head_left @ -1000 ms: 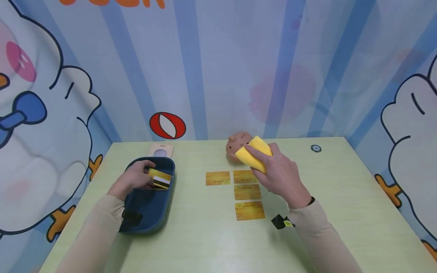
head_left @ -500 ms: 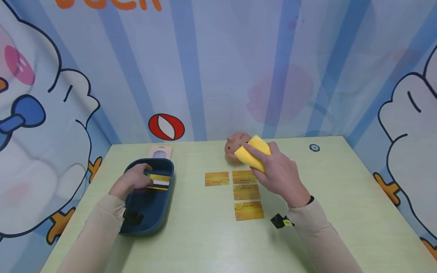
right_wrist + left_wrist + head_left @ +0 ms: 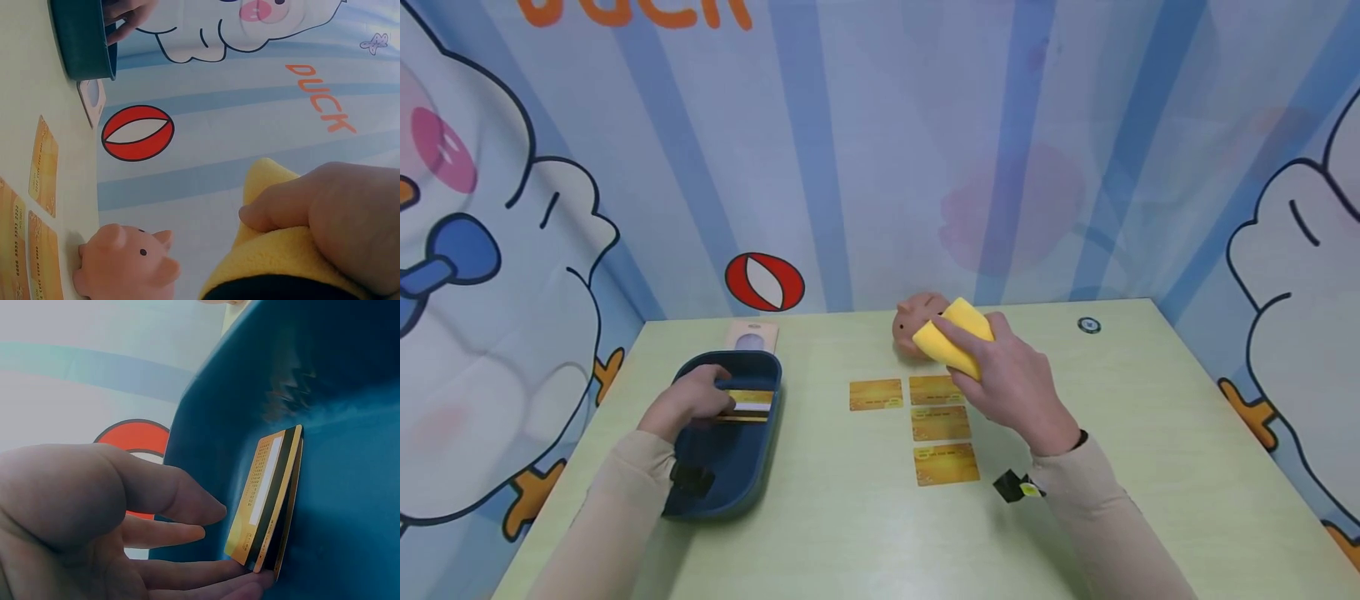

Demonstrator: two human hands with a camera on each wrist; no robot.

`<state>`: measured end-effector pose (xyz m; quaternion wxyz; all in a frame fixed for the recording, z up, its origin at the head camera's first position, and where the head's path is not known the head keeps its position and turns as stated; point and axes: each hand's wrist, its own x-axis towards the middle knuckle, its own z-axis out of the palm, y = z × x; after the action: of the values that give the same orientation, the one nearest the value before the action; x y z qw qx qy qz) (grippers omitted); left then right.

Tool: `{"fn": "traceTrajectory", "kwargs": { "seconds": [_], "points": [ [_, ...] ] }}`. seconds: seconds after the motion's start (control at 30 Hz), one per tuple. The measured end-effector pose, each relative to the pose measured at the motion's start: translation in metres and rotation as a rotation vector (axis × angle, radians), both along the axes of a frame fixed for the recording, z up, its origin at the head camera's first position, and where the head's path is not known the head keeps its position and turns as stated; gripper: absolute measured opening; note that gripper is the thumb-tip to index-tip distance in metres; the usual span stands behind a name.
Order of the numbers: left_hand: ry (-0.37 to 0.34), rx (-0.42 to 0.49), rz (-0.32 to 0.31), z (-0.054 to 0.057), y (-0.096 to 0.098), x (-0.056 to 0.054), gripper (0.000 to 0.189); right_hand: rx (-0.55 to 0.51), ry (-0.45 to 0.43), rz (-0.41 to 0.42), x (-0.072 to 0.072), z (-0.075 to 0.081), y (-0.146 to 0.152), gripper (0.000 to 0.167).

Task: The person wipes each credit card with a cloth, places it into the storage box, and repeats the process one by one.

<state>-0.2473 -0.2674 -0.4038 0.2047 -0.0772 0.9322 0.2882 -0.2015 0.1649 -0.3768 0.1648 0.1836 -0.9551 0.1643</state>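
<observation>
Relaxed fingers of a person's left hand [image 3: 692, 398], thumb spread clear, meet the left end of two gold cards [image 3: 259, 494] inside a deep blue bin [image 3: 730, 454] near the desk's left edge. The cards' long axis runs parallel to the desk's far edge, right ends aimed at the bin's right wall. The upper card shows a dark stripe and a white strip along its length, with fine print beside them; the pair parts slightly at the end nearest the fingers.

The fingers of the right hand [image 3: 1011, 375] grip a folded yellow cloth [image 3: 946, 343], bright and fleecy, above the desk [image 3: 850, 542] toward its far edge; its long axis is hard to read, partly covered by the grip.

Beyond the cloth, a pink pig figure [image 3: 910, 327] stands near the far edge. Toward the near edge, three gold cards form a column [image 3: 942, 423], a fourth card [image 3: 876, 395] just left of the farthest. A pale flat packet [image 3: 752, 337] lies behind the bin, and a dark disc [image 3: 1089, 325] near the far right corner.
</observation>
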Motion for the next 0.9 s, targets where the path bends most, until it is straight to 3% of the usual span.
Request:
{"fn": "traceTrajectory", "kwargs": {
  "seconds": [0.43,0.57,0.73,0.9],
  "points": [
    [0.004,0.012,-0.006,0.001,-0.001,0.002,0.060,0.005,0.001,-0.003,0.001,0.001,0.000,0.066],
    [0.050,0.004,-0.021,0.005,0.001,0.003,0.057,-0.001,0.002,0.002,0.001,0.002,0.000,0.066],
    [0.137,-0.030,-0.049,0.017,0.011,0.006,0.058,-0.007,-0.002,0.008,0.001,0.003,0.000,0.066],
    [0.205,0.043,-0.096,0.036,0.029,0.014,0.057,-0.002,-0.013,0.005,0.002,0.003,0.000,0.066]
  ]
}}
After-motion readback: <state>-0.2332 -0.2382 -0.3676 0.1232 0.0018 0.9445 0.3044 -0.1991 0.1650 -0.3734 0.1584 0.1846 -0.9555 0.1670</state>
